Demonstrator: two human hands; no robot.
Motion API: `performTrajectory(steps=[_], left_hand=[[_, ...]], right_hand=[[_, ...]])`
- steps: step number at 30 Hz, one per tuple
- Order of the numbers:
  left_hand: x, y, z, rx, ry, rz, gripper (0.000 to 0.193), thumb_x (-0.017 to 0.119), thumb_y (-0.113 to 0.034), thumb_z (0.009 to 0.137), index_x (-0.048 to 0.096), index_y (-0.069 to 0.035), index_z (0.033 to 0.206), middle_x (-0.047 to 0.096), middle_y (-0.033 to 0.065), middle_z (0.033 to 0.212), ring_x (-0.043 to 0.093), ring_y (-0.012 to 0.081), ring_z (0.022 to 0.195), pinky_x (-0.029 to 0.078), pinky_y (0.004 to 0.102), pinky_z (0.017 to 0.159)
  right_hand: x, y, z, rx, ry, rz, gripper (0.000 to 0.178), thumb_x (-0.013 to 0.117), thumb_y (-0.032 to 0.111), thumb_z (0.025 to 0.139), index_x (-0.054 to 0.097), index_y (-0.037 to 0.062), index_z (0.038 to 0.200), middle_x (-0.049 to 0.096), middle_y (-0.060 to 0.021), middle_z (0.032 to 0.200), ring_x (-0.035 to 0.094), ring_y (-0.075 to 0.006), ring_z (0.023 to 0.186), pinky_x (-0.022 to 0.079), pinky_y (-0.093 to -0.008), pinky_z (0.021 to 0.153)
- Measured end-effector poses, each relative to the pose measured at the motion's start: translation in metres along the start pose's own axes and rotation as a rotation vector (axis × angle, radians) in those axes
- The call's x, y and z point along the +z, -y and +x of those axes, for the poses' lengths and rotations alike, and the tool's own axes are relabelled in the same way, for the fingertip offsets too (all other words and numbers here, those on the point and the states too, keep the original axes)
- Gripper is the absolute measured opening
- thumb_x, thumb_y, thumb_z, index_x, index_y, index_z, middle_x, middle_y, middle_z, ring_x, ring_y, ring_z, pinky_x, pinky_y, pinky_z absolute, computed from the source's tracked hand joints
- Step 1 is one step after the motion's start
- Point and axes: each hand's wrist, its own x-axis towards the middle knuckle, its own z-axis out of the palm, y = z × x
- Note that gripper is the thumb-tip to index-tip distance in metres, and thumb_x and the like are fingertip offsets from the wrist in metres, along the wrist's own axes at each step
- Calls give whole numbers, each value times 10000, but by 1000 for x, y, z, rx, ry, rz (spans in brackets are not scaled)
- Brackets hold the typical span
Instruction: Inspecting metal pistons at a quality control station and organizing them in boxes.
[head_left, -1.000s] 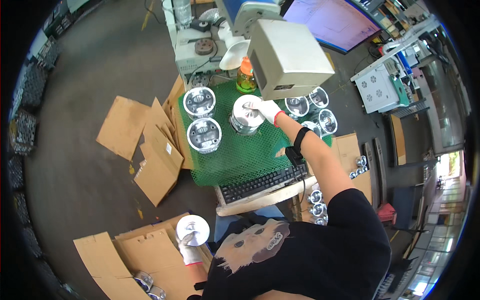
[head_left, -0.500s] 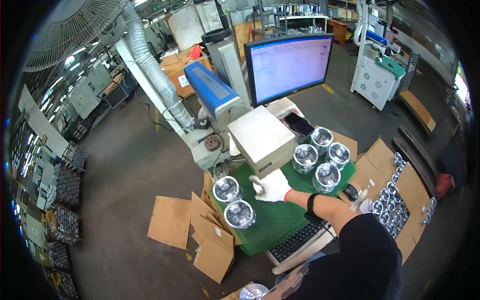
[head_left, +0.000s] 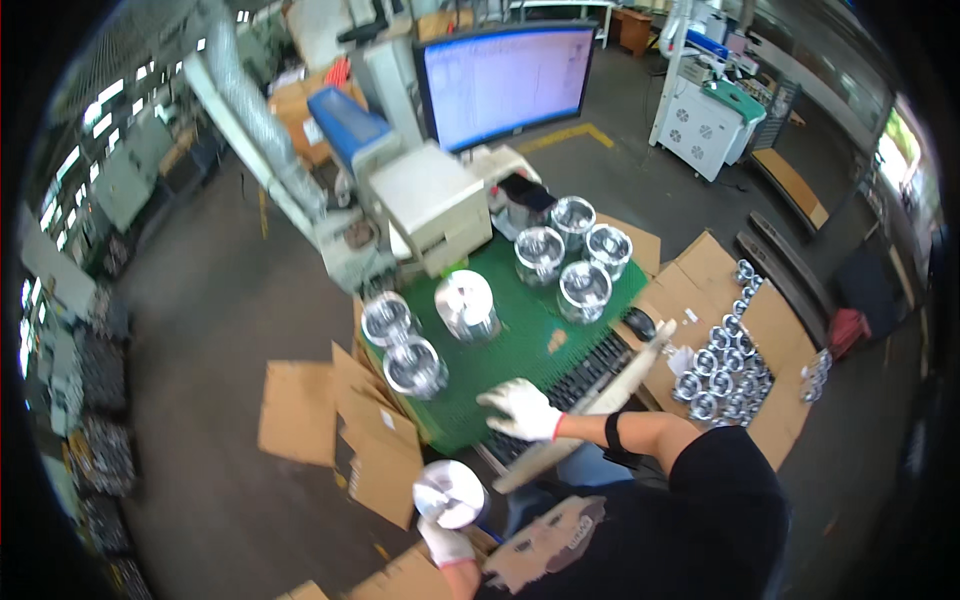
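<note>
My left hand (head_left: pixel 446 543), in a white glove, grips a shiny metal piston (head_left: pixel 452 490) from below and the side, its smooth round top facing up. This piston is off the near edge of the green mat (head_left: pixel 465 400). My right hand (head_left: pixel 522 408), also gloved, hovers over the mat's near edge by the black keyboard (head_left: pixel 590 372), fingers stretched out and nothing in them. Another piston (head_left: pixel 468 303) stands on the mat with its flat top up. Left of it are two pistons with hollow ends up, the nearer one (head_left: pixel 413 366) closest to my hands.
Several hollow-end-up pistons (head_left: pixel 585 290) stand on the mat's right side. Behind are a beige box-shaped machine head (head_left: pixel 428 200), a phone (head_left: pixel 527 192) and a monitor (head_left: pixel 507 82). A mouse (head_left: pixel 638 323) lies right; cardboard (head_left: pixel 298 410) leans left. More pistons (head_left: pixel 722 375) sit at far right.
My right hand has drawn back toward me from beside the machine head, where a piston now shows. My left hand has come into view, lifting a piston. The view has shifted.
</note>
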Motion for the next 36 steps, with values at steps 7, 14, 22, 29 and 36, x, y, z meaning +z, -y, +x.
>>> performTrajectory(steps=[7, 14, 22, 29, 36], left_hand=[[87, -25, -6, 24, 277, -354, 565, 623, -54, 657, 499, 37, 1200, 615, 150, 1078, 621, 268, 957, 518, 383, 870], [122, -14, -35, -63, 137, -466, 473, 596, 3, 688, 533, 38, 1156, 629, 147, 1080, 619, 275, 968, 498, 397, 894], [104, 5, -47, -116, 156, -607, 316, 591, 4, 709, 600, 56, 1020, 655, 149, 995, 635, 257, 931, 495, 397, 887], [14, 50, -20, -297, 299, -83, 317, 662, -168, 790, 620, 15, 1045, 634, 86, 1055, 558, 206, 1060, 392, 343, 974], [-44, 51, -11, -174, 232, 321, 441, 561, -319, 896, 554, -41, 1238, 562, 110, 1228, 499, 202, 1159, 367, 325, 996]], right_hand=[[-17, -5, -14, 929, 345, 1286, 409, 585, 347, 880, 615, 4, 1102, 663, -116, 1007, 623, -226, 897, 481, -362, 846], [-68, 45, 3, 1427, 460, 1833, 503, 528, 439, 897, 515, 75, 1245, 569, -136, 1224, 542, -277, 1108, 411, -482, 965], [-48, 47, -4, 1205, 550, 2141, 507, 508, 455, 911, 524, 61, 1230, 584, -147, 1201, 575, -276, 1084, 438, -486, 960], [-58, 77, -3, 1308, 698, 1798, 417, 563, 383, 895, 583, 39, 1129, 647, -115, 1044, 634, -223, 923, 506, -390, 842], [-38, 60, 17, 75, 1067, -29, 446, 677, 309, 692, 640, 32, 1039, 658, -158, 934, 636, -289, 892, 493, -398, 777]])
